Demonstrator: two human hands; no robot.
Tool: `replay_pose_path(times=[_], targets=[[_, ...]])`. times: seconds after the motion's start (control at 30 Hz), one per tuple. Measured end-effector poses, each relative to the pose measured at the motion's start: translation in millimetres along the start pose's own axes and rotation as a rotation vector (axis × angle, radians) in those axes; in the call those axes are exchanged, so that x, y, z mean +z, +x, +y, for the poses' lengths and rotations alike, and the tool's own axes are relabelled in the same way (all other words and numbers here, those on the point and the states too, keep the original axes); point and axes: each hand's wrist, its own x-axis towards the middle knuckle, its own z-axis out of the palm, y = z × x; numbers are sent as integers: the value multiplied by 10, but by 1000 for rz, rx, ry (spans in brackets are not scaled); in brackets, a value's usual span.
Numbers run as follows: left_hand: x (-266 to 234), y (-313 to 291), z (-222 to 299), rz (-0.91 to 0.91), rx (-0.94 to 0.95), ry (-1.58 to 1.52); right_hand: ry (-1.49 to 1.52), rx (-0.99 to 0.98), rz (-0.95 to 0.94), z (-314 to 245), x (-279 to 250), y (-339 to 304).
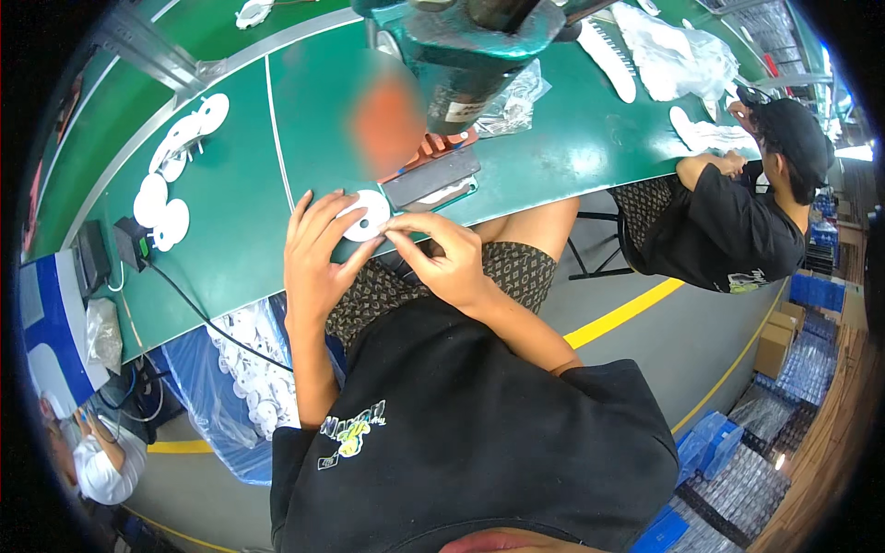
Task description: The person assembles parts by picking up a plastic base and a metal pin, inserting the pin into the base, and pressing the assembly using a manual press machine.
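Note:
A white round disc (372,221) with a hole in its middle is at the green table's front edge. My left hand (318,244) holds it, with the fingers over its left side and the thumb below. At the disc's right edge, my right hand (447,258) closes thumb and forefinger in a pinch. Whatever may lie between those fingertips is too small to make out. Just beyond my right hand is a fixture with a grey block (431,179) and orange parts. A teal machine head (470,46) hangs above it, beside a blurred orange shape (385,124).
Several white discs (171,224) lie in a row on the left of the table (235,221). A black box (131,244) with a cable stands near them. Below, a blue plastic liner (198,392) holds many white parts. A co-worker (737,203) sits at right, near clear bags (678,60).

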Motion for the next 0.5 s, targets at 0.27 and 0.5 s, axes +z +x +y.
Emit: replay_pose_path(times=[0.27, 0.5], targets=[[-5, -5, -1, 3, -3, -11, -75, -83, -40, 119, 92, 31], [10, 7, -16, 5, -2, -52, -398, -294, -110, -22, 127, 136]])
